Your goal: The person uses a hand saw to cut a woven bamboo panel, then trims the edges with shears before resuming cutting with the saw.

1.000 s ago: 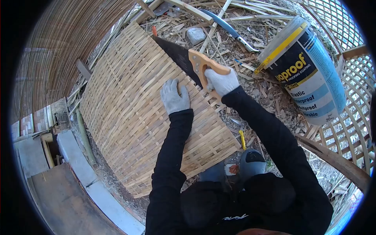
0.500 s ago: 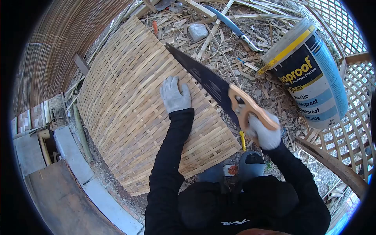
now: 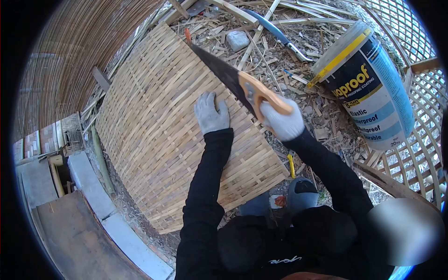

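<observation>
A large woven bamboo panel [image 3: 154, 121] lies before me. My left hand [image 3: 211, 113], in a pale work glove, rests flat on it near the right edge, fingers somewhat spread. My right hand [image 3: 283, 120], gloved too, is wrapped round the wooden handle of a handsaw [image 3: 223, 74]. The dark blade runs up and left along the panel's right edge, its tip near the upper part of that edge. Where the teeth meet the bamboo is hard to make out.
A waterproofing-coating bucket [image 3: 368, 88] stands tilted at right, beside a bamboo lattice [image 3: 422, 126]. A blue-handled tool [image 3: 275, 32], a stone [image 3: 238, 40] and wood scraps cover the ground. Yellow tool [image 3: 291, 165] lies by my shoe [image 3: 302, 193]. Concrete blocks [image 3: 133, 247] line the left.
My right hand has pushed the saw up and left along the panel's edge, away from my body. The left hand stays on the panel, while the view has shifted slightly.
</observation>
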Demonstrator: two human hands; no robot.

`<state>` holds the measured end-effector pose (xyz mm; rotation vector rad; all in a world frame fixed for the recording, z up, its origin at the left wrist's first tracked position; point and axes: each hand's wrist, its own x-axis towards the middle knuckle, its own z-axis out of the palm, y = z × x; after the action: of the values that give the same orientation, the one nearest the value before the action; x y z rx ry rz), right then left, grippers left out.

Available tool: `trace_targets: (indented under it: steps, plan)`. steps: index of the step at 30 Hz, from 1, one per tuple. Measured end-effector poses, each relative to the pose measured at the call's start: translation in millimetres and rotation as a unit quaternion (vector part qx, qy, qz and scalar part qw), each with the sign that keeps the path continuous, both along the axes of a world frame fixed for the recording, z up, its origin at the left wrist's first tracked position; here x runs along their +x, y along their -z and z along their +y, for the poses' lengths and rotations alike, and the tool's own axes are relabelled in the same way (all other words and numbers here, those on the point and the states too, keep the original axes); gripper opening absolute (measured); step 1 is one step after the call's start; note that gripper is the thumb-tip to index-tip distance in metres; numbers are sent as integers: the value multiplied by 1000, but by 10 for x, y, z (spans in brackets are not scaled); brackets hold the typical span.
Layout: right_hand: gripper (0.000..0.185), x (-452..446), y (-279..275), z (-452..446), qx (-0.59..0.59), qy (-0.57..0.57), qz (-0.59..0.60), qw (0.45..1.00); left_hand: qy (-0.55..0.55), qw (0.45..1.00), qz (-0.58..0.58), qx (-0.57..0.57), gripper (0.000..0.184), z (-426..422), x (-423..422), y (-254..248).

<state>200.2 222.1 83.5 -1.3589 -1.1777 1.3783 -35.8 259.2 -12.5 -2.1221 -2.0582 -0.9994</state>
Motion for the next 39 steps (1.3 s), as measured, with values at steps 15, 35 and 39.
trace_targets:
  steps: [15, 35, 39]
  plan:
    - [28, 805, -910, -703, -123, -3, -68, 990, -24, 999, 32, -35, 40, -4, 34, 49]
    - [38, 800, -475, -1286, -46, 13, -90, 995, -4, 1000, 13, -5, 34, 2, -12, 15]
    - [27, 445, -490, -794, -54, 23, -16, 998, -9, 1000, 20, -5, 36, -24, 27, 46]
